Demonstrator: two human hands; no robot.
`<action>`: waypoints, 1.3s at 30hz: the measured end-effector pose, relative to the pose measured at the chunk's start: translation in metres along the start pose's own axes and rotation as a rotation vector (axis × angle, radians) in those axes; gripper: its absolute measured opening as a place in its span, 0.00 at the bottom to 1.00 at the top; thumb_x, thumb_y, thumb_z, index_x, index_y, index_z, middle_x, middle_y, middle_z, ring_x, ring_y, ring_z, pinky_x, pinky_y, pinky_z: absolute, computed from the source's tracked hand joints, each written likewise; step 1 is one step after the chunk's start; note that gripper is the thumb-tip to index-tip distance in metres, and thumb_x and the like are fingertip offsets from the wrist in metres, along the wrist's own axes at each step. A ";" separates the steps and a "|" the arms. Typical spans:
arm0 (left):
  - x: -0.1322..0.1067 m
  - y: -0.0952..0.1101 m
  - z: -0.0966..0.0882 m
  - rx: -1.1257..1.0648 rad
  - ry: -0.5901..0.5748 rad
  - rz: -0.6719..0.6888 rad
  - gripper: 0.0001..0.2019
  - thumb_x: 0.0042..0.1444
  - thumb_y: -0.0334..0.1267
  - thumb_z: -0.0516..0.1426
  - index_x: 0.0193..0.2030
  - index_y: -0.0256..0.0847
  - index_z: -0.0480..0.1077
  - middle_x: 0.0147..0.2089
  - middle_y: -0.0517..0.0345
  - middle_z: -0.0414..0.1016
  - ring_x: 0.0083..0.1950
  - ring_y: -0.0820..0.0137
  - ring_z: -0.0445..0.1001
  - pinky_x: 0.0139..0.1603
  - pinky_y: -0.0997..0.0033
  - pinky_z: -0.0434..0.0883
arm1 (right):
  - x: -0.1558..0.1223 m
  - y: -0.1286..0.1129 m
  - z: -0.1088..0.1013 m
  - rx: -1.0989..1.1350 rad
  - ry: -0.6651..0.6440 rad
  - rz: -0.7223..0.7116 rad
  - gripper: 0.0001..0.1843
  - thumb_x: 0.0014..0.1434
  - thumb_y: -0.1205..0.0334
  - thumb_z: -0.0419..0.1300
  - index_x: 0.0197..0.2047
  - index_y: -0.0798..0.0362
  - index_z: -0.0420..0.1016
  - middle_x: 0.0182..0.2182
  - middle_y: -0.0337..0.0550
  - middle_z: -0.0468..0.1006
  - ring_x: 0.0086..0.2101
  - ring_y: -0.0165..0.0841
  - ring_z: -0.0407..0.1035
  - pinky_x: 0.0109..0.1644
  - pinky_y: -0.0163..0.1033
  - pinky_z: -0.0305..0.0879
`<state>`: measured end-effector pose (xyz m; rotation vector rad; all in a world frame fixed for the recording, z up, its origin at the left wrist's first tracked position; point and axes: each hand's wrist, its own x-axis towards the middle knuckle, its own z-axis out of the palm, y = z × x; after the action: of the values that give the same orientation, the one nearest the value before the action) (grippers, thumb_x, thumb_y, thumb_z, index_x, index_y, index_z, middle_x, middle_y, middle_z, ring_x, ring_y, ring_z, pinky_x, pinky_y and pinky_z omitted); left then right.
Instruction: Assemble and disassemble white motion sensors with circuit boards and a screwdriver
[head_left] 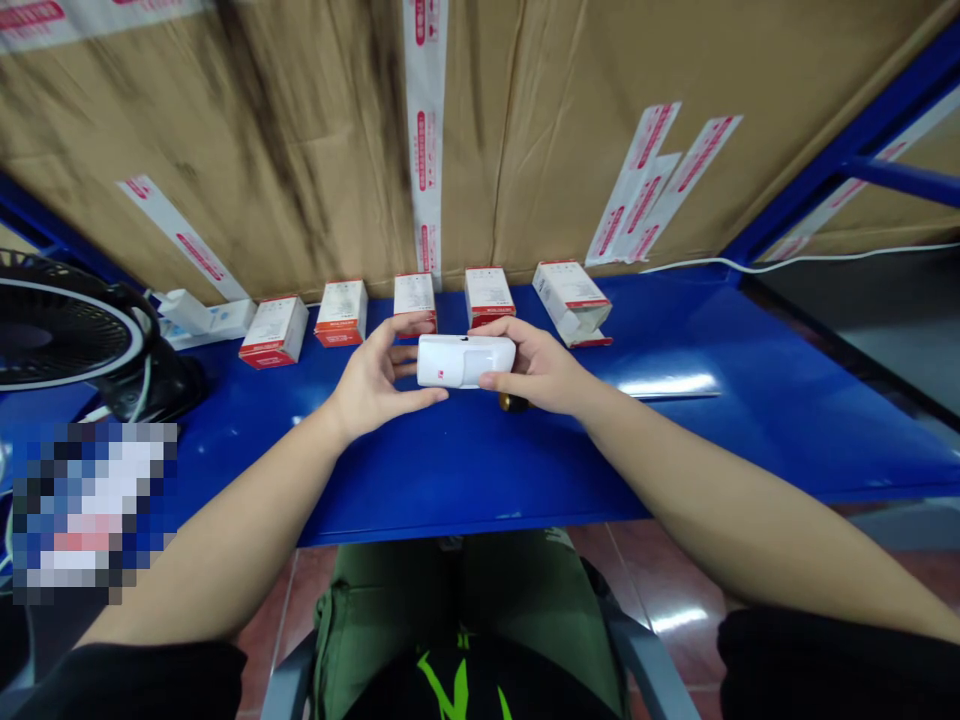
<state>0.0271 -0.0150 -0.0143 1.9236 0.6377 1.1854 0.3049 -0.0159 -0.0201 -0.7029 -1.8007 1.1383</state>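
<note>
A white plastic motion detector (442,362) with a small red mark is held level above the blue table, in the middle of the view. My right hand (546,368) grips its right end, the thumb on the front face and the fingers behind and over the top. Around the left end curves my left hand (375,375), its fingers and thumb apart; whether its fingertips touch the casing is hard to make out. Under my right hand, a small dark and gold object (514,402) shows on the table, mostly hidden.
Several red-and-white boxes line the back of the blue table (450,470); the rightmost box (571,300) has an open flap. To the left stand a black fan (67,330) and a white power strip (225,322). A cardboard wall (337,150) rises behind.
</note>
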 end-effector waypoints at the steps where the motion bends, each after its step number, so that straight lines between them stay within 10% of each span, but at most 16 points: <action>1: 0.000 0.000 0.001 -0.048 0.010 -0.044 0.37 0.53 0.46 0.80 0.67 0.47 0.75 0.61 0.46 0.83 0.53 0.59 0.89 0.53 0.60 0.89 | -0.001 0.001 -0.001 -0.023 0.007 -0.029 0.29 0.58 0.49 0.80 0.57 0.48 0.76 0.47 0.42 0.81 0.42 0.36 0.76 0.47 0.43 0.78; 11: -0.001 0.013 0.007 -0.072 0.079 -0.065 0.21 0.54 0.47 0.79 0.49 0.39 0.84 0.50 0.49 0.88 0.47 0.63 0.89 0.53 0.61 0.90 | -0.005 0.007 -0.008 -0.313 0.054 -0.237 0.31 0.61 0.40 0.78 0.59 0.48 0.80 0.44 0.43 0.85 0.37 0.35 0.77 0.41 0.41 0.76; 25: 0.003 0.011 0.029 -0.471 0.125 -0.326 0.27 0.55 0.51 0.79 0.54 0.43 0.79 0.53 0.51 0.87 0.56 0.61 0.86 0.60 0.63 0.83 | 0.001 0.003 0.022 -0.674 0.260 -0.696 0.18 0.71 0.52 0.71 0.60 0.43 0.74 0.52 0.47 0.87 0.52 0.44 0.85 0.55 0.53 0.85; 32: 0.014 0.012 -0.003 -0.543 0.382 -0.431 0.24 0.56 0.59 0.69 0.48 0.42 0.79 0.40 0.52 0.87 0.44 0.58 0.87 0.44 0.62 0.86 | -0.002 -0.010 0.021 -0.610 0.094 -0.493 0.27 0.73 0.51 0.68 0.70 0.50 0.75 0.57 0.53 0.87 0.54 0.44 0.83 0.60 0.53 0.83; 39: 0.016 -0.006 -0.040 -0.388 0.178 -0.351 0.24 0.58 0.59 0.68 0.52 0.45 0.78 0.44 0.50 0.86 0.31 0.66 0.79 0.28 0.66 0.77 | 0.020 -0.014 0.013 -0.795 -0.130 -0.052 0.13 0.70 0.64 0.64 0.52 0.51 0.89 0.44 0.48 0.91 0.41 0.40 0.85 0.53 0.48 0.81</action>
<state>-0.0022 0.0143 -0.0004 1.3320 0.7416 1.1604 0.2835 -0.0107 -0.0030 -1.0327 -2.3785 0.4003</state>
